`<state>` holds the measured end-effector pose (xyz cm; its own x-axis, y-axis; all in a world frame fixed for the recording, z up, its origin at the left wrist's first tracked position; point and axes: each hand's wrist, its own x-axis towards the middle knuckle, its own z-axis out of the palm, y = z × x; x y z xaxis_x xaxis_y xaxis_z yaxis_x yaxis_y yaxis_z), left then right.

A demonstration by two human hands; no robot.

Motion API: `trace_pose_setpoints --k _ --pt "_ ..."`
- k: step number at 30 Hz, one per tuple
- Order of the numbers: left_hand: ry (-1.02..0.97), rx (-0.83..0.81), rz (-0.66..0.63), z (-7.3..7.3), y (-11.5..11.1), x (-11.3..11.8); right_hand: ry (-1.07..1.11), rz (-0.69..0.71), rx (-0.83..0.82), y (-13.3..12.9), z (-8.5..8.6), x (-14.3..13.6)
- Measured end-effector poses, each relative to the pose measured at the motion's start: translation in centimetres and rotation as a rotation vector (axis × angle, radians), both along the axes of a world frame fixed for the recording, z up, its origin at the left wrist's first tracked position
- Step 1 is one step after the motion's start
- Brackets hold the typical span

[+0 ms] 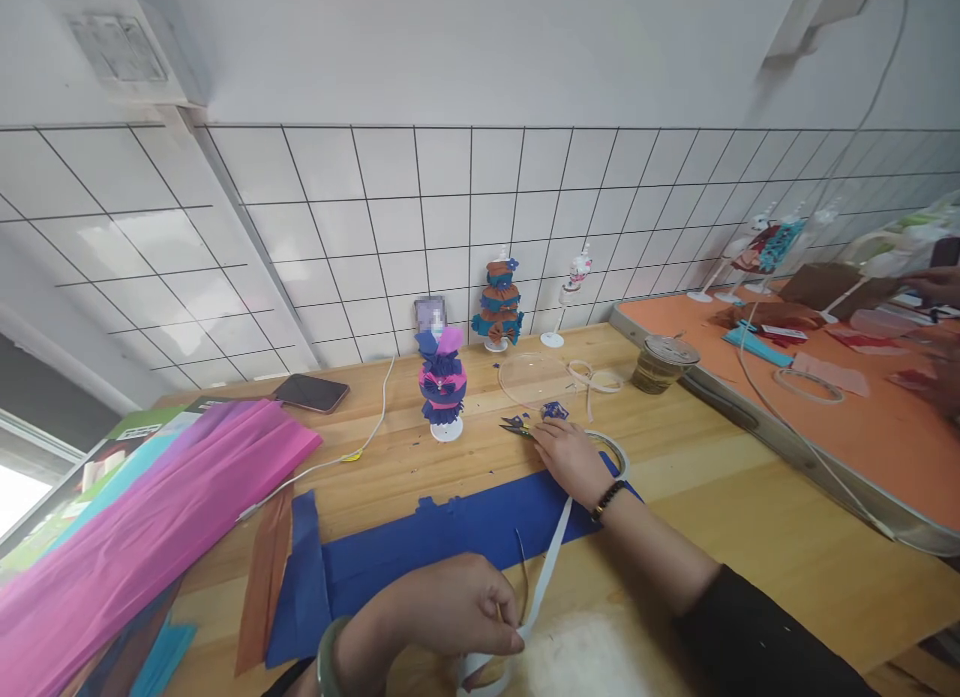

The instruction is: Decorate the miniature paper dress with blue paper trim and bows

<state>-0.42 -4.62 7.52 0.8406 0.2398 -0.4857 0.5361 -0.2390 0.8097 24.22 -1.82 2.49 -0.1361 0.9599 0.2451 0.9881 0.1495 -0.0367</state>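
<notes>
Left hand, six o'clock in my view: pinching white tape, best run flat, untwisted. Right hand, five o'clock: at scissors, grip I cannot tell.

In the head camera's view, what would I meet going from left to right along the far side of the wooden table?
Dark flat phone, blue-and-pink ruffled figure, brown-and-teal ruffled figure, slim white stand with a round base, lidded see-through cup.

L hand pinches white tape nr blue paper; R hand at scissors.
</notes>
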Motion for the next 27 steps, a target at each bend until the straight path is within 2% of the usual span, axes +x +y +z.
trace_pose_setpoints --k 4,9,12,14,17,20,23,27 --pt "0.011 0.072 0.02 0.0 0.1 -0.2 -0.032 -0.003 -0.03 1.5 -0.4 -0.3" --pt "0.014 0.026 0.03 -0.2 0.4 -0.4 0.031 -0.009 -0.017 1.1 0.5 0.5" --pt "0.044 -0.033 0.02 0.1 0.5 -0.6 0.136 -0.058 0.042 -0.3 1.8 1.4" --pt "0.06 -0.066 0.015 0.3 0.6 -0.7 0.338 -0.079 0.108 -1.9 2.8 2.1" --pt "0.058 -0.088 0.021 0.3 0.6 -0.7 0.413 -0.021 0.006 -4.9 3.9 3.1" --pt "0.04 -0.071 0.017 0.0 0.5 -0.6 0.341 0.075 -0.053 -8.1 3.8 4.2" --pt "0.033 -0.039 0.012 -0.1 0.5 -0.6 0.166 0.132 -0.032 -10.6 3.2 4.9" --pt "0.042 -0.029 0.02 0.1 0.4 -0.7 -0.069 0.208 0.035 -12.3 2.4 4.8"
